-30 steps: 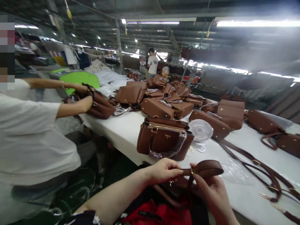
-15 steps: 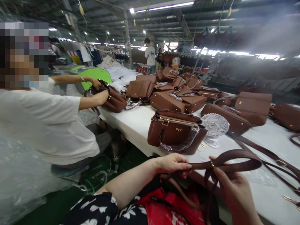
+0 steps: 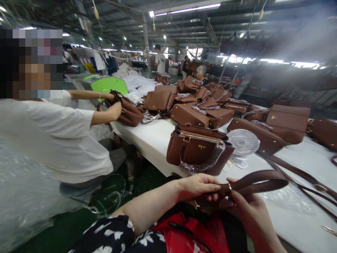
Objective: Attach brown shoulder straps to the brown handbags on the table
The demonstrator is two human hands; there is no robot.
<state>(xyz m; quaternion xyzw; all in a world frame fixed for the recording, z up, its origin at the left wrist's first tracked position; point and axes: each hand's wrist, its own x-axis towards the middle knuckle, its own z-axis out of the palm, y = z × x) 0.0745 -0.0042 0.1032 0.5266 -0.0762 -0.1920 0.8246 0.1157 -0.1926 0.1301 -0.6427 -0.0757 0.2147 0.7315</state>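
Observation:
Both my hands hold a folded brown leather strap (image 3: 259,180) over my lap, at the near edge of a white table (image 3: 147,140). My left hand (image 3: 196,185) pinches the strap's left end, near a small gold clasp. My right hand (image 3: 246,212) grips it from below, thumb up at a gold ring. Just beyond the strap stands a brown handbag (image 3: 196,151) with a plastic-wrapped handle and a gold dragonfly emblem.
A small white fan (image 3: 243,142) sits right of the handbag. Many brown handbags (image 3: 189,114) cover the table farther back, loose straps (image 3: 302,177) trail at right. A co-worker in a white shirt (image 3: 50,140) handles a bag (image 3: 129,112) at left. Red cloth (image 3: 184,235) lies on my lap.
The view swung left and the co-worker came into sight. The strap loop grew longer in my hands, then my hands drew closer together on it.

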